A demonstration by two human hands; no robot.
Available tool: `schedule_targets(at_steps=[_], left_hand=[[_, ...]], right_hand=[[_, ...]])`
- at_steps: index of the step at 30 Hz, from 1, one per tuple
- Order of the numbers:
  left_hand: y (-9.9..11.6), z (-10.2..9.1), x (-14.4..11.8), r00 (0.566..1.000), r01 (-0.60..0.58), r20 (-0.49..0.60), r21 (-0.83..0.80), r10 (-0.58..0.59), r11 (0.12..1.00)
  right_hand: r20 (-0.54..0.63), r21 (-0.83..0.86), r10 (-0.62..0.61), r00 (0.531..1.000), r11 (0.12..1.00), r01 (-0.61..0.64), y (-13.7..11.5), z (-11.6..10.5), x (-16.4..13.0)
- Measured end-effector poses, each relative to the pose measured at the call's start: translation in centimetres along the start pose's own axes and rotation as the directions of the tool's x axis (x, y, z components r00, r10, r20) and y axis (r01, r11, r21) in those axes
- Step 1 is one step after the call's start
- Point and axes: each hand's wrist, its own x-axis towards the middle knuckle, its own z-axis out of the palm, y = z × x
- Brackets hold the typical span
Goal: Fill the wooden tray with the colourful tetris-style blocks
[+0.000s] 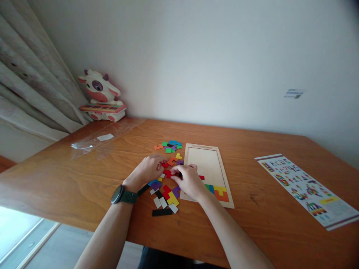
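A pile of flat coloured puzzle pieces [173,199] lies left of a wooden puzzle board [206,160]. My left hand [148,168], with a dark watch [117,194] at the wrist, hovers low over the pile. Its fingers are bent and apart, close to a red piece. From the right, my right hand [189,179] reaches across the board's left edge. Its thumb and fingertips close at the edge of a red puzzle piece [167,174]. Yellow, orange, blue and green pieces [221,192] fill part of the board's near end; my right hand hides some of them.
More pieces [169,150] lie beyond my hands. A printed pattern sheet [305,190] rests on the right of the wooden table [252,172]. At the back left are a clear plastic bag [89,144] and a cow-shaped toy keyboard [103,108], beside a curtain [33,74].
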Motion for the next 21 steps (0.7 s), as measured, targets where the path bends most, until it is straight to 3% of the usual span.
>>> schedule_targets(at_steps=[10, 16, 21], left_hand=[[0.35, -0.32, -0.38, 0.992, -0.119, 0.034, -0.105, 0.123, 0.987], [0.15, -0.12, -0.53, 0.985, -0.165, 0.038, -0.070, 0.168, 0.984], [0.11, -0.01, -0.30, 0.988, -0.136, 0.055, -0.104, 0.143, 0.985]], right_hand=[[-0.065, -0.029, -0.022, 0.998, 0.999, 0.021, 0.75, 0.37, 0.04], [-0.072, -0.043, -0.026, 0.997, 0.999, 0.023, 0.62, 0.25, 0.05], [-0.077, -0.050, -0.032, 0.996, 0.998, 0.028, 0.74, 0.35, -0.02]])
